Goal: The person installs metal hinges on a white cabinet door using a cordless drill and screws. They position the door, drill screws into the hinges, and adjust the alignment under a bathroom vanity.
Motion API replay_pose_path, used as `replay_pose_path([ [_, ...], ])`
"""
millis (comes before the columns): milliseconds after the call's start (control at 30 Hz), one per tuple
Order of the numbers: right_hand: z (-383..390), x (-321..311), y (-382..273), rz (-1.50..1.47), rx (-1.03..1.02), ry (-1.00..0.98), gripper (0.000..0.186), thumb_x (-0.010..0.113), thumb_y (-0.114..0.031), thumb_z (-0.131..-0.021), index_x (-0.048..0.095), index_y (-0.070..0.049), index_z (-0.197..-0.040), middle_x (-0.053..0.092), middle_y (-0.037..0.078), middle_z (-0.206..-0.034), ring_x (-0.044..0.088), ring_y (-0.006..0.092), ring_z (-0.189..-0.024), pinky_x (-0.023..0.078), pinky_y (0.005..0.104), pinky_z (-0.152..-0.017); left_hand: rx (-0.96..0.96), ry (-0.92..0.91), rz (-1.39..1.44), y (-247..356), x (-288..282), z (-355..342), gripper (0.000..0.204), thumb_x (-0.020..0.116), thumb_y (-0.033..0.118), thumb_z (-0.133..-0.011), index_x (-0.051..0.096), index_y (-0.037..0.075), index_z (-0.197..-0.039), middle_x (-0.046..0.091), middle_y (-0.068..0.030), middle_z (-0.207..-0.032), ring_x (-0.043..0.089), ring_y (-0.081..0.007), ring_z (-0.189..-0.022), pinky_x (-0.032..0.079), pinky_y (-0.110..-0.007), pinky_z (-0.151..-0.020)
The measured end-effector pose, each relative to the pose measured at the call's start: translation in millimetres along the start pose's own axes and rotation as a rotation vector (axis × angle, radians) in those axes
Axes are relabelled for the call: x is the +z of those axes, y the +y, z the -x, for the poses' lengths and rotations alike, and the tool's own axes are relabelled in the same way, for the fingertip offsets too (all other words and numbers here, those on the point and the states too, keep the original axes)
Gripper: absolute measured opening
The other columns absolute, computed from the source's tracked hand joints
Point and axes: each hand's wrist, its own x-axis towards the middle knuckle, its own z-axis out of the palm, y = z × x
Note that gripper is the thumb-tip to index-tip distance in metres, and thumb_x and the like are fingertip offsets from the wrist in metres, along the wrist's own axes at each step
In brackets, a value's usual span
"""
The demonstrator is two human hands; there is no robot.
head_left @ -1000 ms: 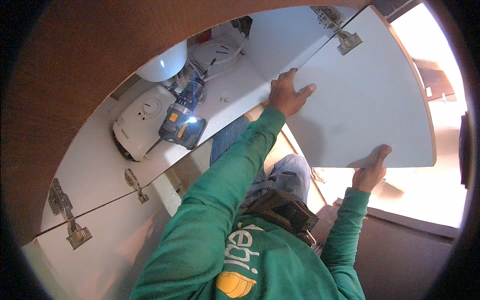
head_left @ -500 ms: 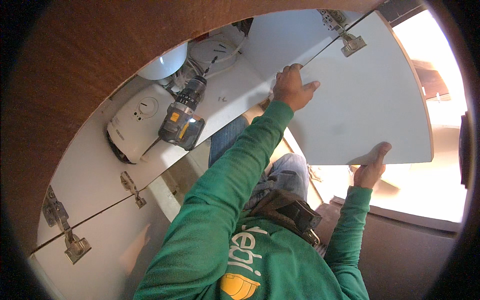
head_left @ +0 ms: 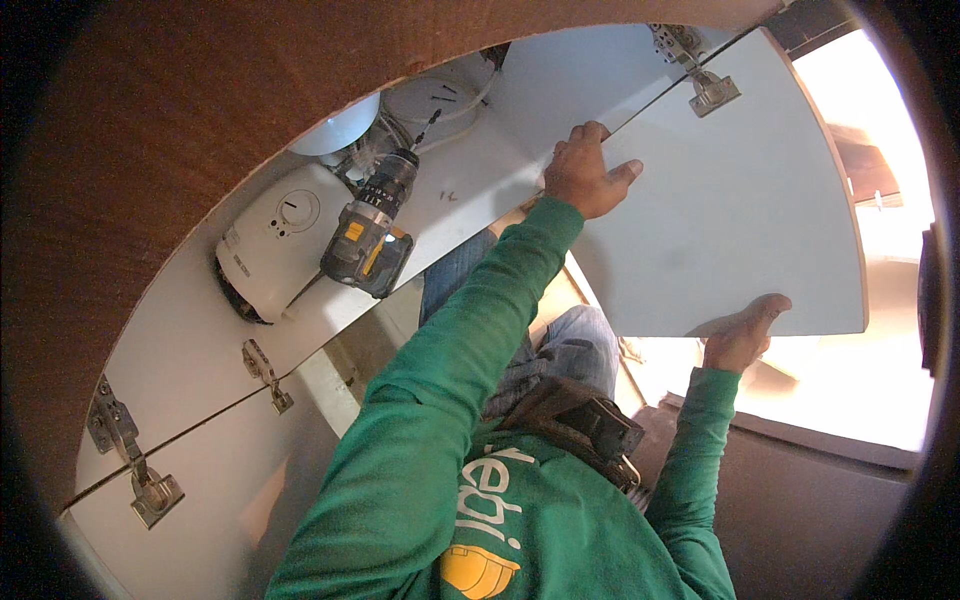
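A white cabinet door (head_left: pixel 720 210) hangs swung out on the right, its inner face toward me. My left hand (head_left: pixel 588 172) grips its left edge near the hinge line, with the fingers curled over the edge and the thumb apart on the face. At the lower edge, my right hand (head_left: pixel 742 335) holds the door from below. Its thumb lies over the inner face, and the fingers behind are hidden. A metal hinge (head_left: pixel 708 85) joins the door's upper corner to the cabinet. The black and yellow cordless drill (head_left: pixel 370 225), fitted with a bit, rests on the white cabinet panel (head_left: pixel 480 175).
Beside the drill lies a white appliance with a dial (head_left: pixel 275 240). Coiled cables (head_left: pixel 375 145) and a white rounded object (head_left: pixel 340 125) sit deeper inside. A second door (head_left: pixel 210 480) with two hinges (head_left: pixel 150 490) is at lower left. A brown wooden panel (head_left: pixel 200 100) arches overhead.
The door's lower edge has dropped very slightly, and my right thumb lies flatter against its face. My left hand keeps its hold on the edge. The drill stays in place.
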Motion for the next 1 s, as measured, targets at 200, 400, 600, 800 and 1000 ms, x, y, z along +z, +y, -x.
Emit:
replay_pose_path([
  [200, 13.7, -12.7, -7.6, -0.049, 0.059, -0.190, 0.098, 0.054, -0.065, -0.099, 0.025, 0.009, -0.157, 0.026, 0.018, -0.166, 0.028, 0.0286, -0.151, 0.023, 0.0428, -0.125, 0.033, 0.037, -0.081, -7.2, 7.5, -1.3, 0.073, 0.070, 0.056, -0.089, 0.058, -0.005, -0.127, 0.063, -0.0276, -0.124, 0.059, -0.0427, -0.117, 0.043, -0.053, -0.105],
  [400, 4.5, -22.5, 0.9, -0.079, -0.071, -0.276, 0.090, 0.056, -0.058, -0.102, 0.026, 0.005, -0.159, 0.032, 0.017, -0.164, 0.035, 0.0267, -0.148, 0.028, 0.0364, -0.122, 0.124, 0.224, 0.034, 1.0, 11.0, -8.7, 0.059, 0.071, 0.047, -0.089, 0.064, -0.003, -0.119, 0.069, -0.0230, -0.114, 0.065, -0.0402, -0.108, 0.049, -0.049, -0.099],
  [600, 8.7, -17.7, -1.7, -0.105, -0.028, -0.293, 0.094, 0.056, -0.058, -0.102, 0.020, 0.006, -0.160, 0.023, 0.020, -0.167, 0.024, 0.0274, -0.154, 0.021, 0.0361, -0.124, 0.205, 0.555, 0.381, 39.6, 18.4, -89.5, 0.046, 0.076, 0.024, -0.084, 0.066, 0.008, -0.126, 0.073, -0.0191, -0.112, 0.070, -0.0344, -0.101, 0.054, -0.046, -0.093],
  [800, 20.4, -8.0, -16.1, -0.076, -0.007, -0.292, 0.097, 0.056, -0.069, -0.096, 0.030, 0.003, -0.155, 0.032, 0.018, -0.157, 0.030, 0.0331, -0.148, 0.025, 0.0471, -0.123, 0.161, 0.672, 0.321, 69.9, 18.4, -88.0, 0.029, 0.071, 0.019, -0.086, 0.075, 0.009, -0.113, 0.075, -0.0184, -0.103, 0.071, -0.0355, -0.097, 0.056, -0.044, -0.086],
  [1000, 23.6, -4.6, -19.8, -0.176, 0.053, -0.313, 0.093, 0.060, -0.069, -0.094, 0.036, 0.001, -0.151, 0.037, 0.017, -0.152, 0.033, 0.0328, -0.145, 0.027, 0.0482, -0.122, 0.125, 0.709, 0.442, 52.9, 37.1, -105.9, 0.018, 0.069, 0.019, -0.089, 0.077, 0.009, -0.101, 0.076, -0.0136, -0.097, 0.072, -0.0316, -0.088, 0.057, -0.040, -0.080],
])
